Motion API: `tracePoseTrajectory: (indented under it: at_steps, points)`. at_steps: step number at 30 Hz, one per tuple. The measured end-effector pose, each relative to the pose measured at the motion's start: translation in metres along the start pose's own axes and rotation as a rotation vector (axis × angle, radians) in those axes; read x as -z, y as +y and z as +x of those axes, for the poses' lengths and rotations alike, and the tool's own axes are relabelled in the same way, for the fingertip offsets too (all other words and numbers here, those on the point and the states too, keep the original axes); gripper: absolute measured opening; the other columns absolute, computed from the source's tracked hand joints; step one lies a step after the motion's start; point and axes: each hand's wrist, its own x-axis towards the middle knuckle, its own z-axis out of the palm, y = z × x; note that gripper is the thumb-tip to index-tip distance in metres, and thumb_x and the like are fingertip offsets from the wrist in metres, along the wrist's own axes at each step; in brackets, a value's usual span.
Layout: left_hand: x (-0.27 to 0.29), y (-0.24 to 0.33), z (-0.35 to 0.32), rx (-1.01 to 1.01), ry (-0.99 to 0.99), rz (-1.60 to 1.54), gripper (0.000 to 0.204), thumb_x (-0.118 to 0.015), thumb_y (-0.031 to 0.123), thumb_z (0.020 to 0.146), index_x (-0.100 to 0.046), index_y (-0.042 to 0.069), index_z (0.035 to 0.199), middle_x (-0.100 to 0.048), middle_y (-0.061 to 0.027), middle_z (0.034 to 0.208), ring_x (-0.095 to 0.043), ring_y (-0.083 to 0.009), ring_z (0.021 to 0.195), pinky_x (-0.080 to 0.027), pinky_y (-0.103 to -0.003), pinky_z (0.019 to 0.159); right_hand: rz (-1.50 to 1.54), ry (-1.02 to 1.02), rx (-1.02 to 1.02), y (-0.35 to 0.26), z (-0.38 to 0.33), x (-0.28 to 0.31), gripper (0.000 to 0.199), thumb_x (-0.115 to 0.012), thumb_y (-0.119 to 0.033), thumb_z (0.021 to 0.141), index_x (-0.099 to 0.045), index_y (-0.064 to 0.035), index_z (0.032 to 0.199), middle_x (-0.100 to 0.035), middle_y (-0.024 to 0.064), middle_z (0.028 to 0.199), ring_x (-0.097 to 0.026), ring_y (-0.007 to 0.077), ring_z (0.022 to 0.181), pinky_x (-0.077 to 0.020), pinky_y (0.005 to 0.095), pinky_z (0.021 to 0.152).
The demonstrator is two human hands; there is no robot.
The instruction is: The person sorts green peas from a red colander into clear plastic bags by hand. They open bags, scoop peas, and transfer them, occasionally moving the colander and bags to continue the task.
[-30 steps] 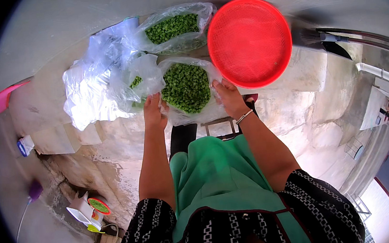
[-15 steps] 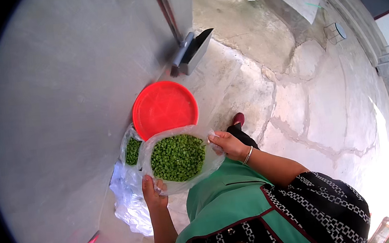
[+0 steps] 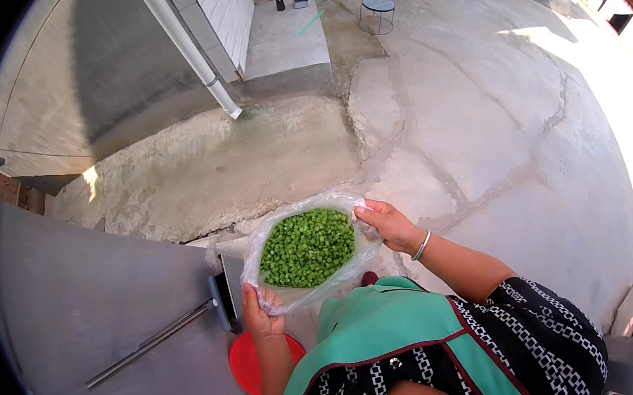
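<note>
A clear plastic bag (image 3: 306, 296) hangs open between my two hands, well above the ground. Chopped green vegetable pieces (image 3: 307, 248) fill it. My left hand (image 3: 264, 313) is closed on the bag's near left rim, thumb up. On the opposite side, my right hand (image 3: 387, 225) pinches the rim between thumb and fingers, a bracelet on that wrist. Below my left forearm lies a red round basin (image 3: 251, 365), partly hidden by the arm.
A long-handled broom (image 3: 154, 345) and a dustpan (image 3: 232, 276) stand by the grey wall (image 3: 102, 300) at left. A small round-topped stool (image 3: 377, 5) is farther off on the cracked concrete (image 3: 481, 132). A white downpipe (image 3: 186, 44) runs down beside a raised ledge (image 3: 287, 45).
My view has swung right, toward the yard, and the bag has come along in both hands. The basin now sits lower in view; the smaller bag of greens beside it is out of sight.
</note>
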Motion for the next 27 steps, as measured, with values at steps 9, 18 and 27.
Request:
tracePoseTrajectory:
  at_steps: [9, 18, 27]
  points:
    - [-0.249, -0.135, 0.262, 0.345, -0.251, 0.196, 0.012, -0.053, 0.025, 0.093, -0.051, 0.014, 0.089, -0.038, 0.0051, 0.057, -0.033, -0.0062, 0.046, -0.026, -0.023, 0.04, 0.336, 0.416, 0.208, -0.134, 0.07, 0.225, 0.015, -0.052, -0.021, 0.093, -0.059, -0.008, 0.091, -0.057, -0.0056, 0.078, -0.049, 0.0027, 0.065, -0.039, 0.0192, 0.055]
    - [-0.411, -0.268, 0.441, 0.622, -0.357, 0.358, 0.012, -0.057, 0.024, 0.091, -0.053, 0.012, 0.088, -0.045, 0.0046, 0.061, -0.041, -0.0064, 0.049, -0.03, -0.022, 0.041, 0.423, 0.71, 0.494, -0.217, 0.148, 0.397, 0.012, -0.051, -0.017, 0.094, -0.058, -0.0073, 0.092, -0.057, -0.002, 0.078, -0.051, 0.0062, 0.063, -0.0404, 0.0214, 0.054]
    - [-0.439, -0.41, 0.66, 0.484, -0.337, 0.123, 0.013, -0.057, 0.026, 0.091, -0.052, 0.014, 0.093, -0.044, 0.0053, 0.061, -0.04, -0.0053, 0.048, -0.031, -0.021, 0.041, 0.232, 0.516, 0.426, -0.318, 0.358, 0.568, 0.012, -0.051, -0.017, 0.094, -0.057, -0.0078, 0.091, -0.057, -0.0018, 0.08, -0.049, 0.0061, 0.064, -0.0391, 0.0212, 0.054]
